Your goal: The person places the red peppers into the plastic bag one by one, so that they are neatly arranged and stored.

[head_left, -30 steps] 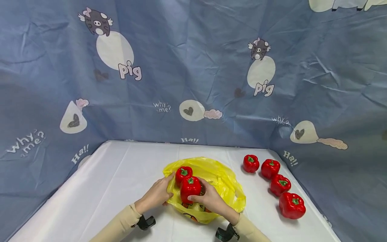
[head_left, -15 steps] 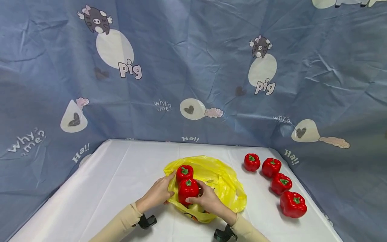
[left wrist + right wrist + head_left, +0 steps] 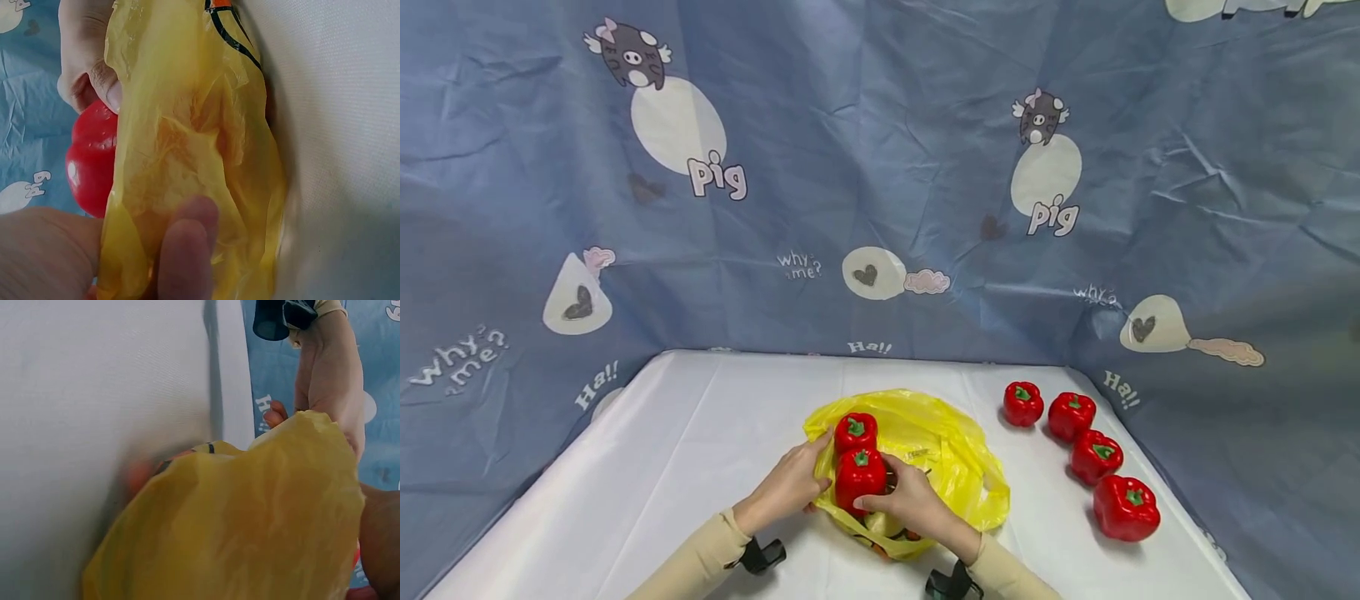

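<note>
Blue cloth (image 3: 880,158): rose at the back and along both sides, printed with pigs, hearts and lettering.
White table (image 3: 662,467): stretched forward from the cloth.
Yellow bag (image 3: 958,462): sat crinkled on the table, its mouth spread wide.
Row of loose peppers (image 3: 1095,457): four red ones slanted along the table to the right of the bag, well apart from both hands.
Left hand (image 3: 787,483): gripped the bag's left edge, the plastic caught between its fingers.
Right hand (image 3: 916,497): curled round the front pepper (image 3: 860,479), thumb on its near side, fingers about its right and far side.
Front pepper: upright in the bag's mouth, directly left of the right hand and touching it, with the left hand near on its other side.
Rear pepper (image 3: 856,432): lay in the bag just beyond the front one, beside the left fingertip; whether the two peppers touched, I couldn't tell.
Black wrist cameras (image 3: 765,554): were worn one on each wrist.
</note>
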Available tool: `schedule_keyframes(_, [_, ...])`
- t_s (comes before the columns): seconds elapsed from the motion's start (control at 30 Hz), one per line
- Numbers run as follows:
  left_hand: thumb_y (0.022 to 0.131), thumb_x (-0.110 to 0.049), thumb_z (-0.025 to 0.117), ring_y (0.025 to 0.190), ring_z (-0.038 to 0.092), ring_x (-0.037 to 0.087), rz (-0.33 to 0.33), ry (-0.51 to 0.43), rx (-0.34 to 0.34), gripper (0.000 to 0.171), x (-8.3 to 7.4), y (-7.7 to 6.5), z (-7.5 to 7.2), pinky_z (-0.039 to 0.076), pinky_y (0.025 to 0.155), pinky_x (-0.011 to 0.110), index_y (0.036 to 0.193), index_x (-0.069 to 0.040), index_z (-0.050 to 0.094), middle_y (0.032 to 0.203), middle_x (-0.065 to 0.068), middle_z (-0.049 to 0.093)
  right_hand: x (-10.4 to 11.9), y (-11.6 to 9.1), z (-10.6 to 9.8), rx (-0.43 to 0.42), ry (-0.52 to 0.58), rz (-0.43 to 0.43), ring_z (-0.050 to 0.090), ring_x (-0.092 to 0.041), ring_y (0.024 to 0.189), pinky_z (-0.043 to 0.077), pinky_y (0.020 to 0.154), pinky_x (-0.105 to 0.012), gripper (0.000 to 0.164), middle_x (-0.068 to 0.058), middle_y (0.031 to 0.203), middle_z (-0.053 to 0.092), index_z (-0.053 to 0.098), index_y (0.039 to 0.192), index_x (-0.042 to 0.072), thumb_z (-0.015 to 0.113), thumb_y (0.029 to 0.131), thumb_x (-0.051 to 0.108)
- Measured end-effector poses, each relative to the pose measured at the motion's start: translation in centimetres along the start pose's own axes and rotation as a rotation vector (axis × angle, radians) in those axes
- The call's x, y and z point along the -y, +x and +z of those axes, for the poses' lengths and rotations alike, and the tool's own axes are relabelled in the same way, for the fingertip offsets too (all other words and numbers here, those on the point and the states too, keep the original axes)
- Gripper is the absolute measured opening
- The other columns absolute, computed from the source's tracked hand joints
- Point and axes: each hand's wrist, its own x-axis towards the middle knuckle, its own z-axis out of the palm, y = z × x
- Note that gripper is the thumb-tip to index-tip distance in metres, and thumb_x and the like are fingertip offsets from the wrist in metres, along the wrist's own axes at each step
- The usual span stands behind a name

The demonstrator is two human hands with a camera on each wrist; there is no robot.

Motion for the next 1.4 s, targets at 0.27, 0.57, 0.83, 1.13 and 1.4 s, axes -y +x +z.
schedule_keyframes(0.27, [0.076, 0.012, 0.065, 0.039, 0.045, 0.008, -0.015, 0.029, -0.054, 0.077, -0.2, 0.4, -0.4, 0.041, 0.034, 0.022, 0.146, 0.007, 0.033, 0.141, 0.032, 0.044, 0.6, 0.6, -0.5, 0.018, -0.030, -0.053, 0.068, -0.018, 0.091, 0.059, 0.074, -0.027, 0.062, -0.012, 0.113, 0.069, 0.059, 0.126, -0.002, 0.079, 0.077, 0.030])
schedule_keyframes(0.57, [0.074, 0.015, 0.061, 0.043, 0.044, 0.011, -0.028, 0.036, -0.041, 0.079, -0.3, 0.3, -0.4, 0.039, 0.035, 0.022, 0.147, 0.007, 0.032, 0.143, 0.032, 0.042, 0.3, 0.7, -0.2, 0.045, -0.012, -0.064, 0.068, -0.012, 0.089, 0.058, 0.073, -0.023, 0.061, -0.010, 0.114, 0.069, 0.058, 0.129, 0.001, 0.078, 0.079, 0.030])
schedule_keyframes(0.83, [0.072, 0.016, 0.057, 0.045, 0.046, 0.009, -0.018, 0.028, -0.016, 0.081, 0.0, 0.0, -0.2, 0.042, 0.036, 0.022, 0.148, 0.005, 0.030, 0.144, 0.032, 0.040, -0.1, 0.6, 0.2, 0.047, -0.028, -0.079, 0.068, -0.011, 0.087, 0.057, 0.073, -0.021, 0.057, -0.010, 0.113, 0.069, 0.059, 0.128, 0.002, 0.078, 0.079, 0.026])
schedule_keyframes(1.13, [0.073, 0.015, 0.057, 0.045, 0.046, 0.011, -0.001, 0.045, -0.009, 0.080, 0.0, 0.2, -0.2, 0.040, 0.036, 0.022, 0.148, 0.006, 0.031, 0.144, 0.032, 0.041, -0.2, 0.4, -0.3, 0.078, -0.026, -0.050, 0.067, -0.012, 0.092, 0.057, 0.077, -0.022, 0.058, -0.008, 0.115, 0.069, 0.060, 0.126, 0.004, 0.080, 0.077, 0.029])
schedule_keyframes(1.4, [0.073, 0.015, 0.057, 0.041, 0.045, 0.009, -0.005, 0.055, 0.010, 0.078, 0.0, 0.2, -0.2, 0.041, 0.035, 0.021, 0.147, 0.005, 0.032, 0.143, 0.031, 0.043, -0.4, 0.4, -0.7, 0.101, -0.012, -0.007, 0.066, -0.019, 0.103, 0.058, 0.083, -0.030, 0.079, -0.011, 0.125, 0.063, 0.047, 0.139, 0.000, 0.081, 0.075, 0.032])
